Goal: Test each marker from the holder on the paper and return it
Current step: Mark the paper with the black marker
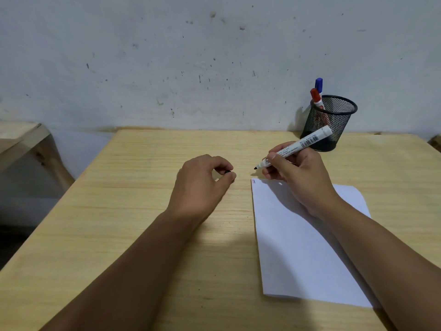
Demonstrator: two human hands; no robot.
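Right grip (296,173) wrapped round uncapped black marker (294,149), nib hanging past paper (307,240) corner, might ink table (143,211). Left grip (202,180) pinching cap (228,172), could fumble it.

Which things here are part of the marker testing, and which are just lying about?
Job: uncapped marker in right hand; black cap in left hand; paper; mesh holder with red marker and blue marker.
Lying about: wooden furniture, left edge.

marker (301,145) — barcode, print unreadable
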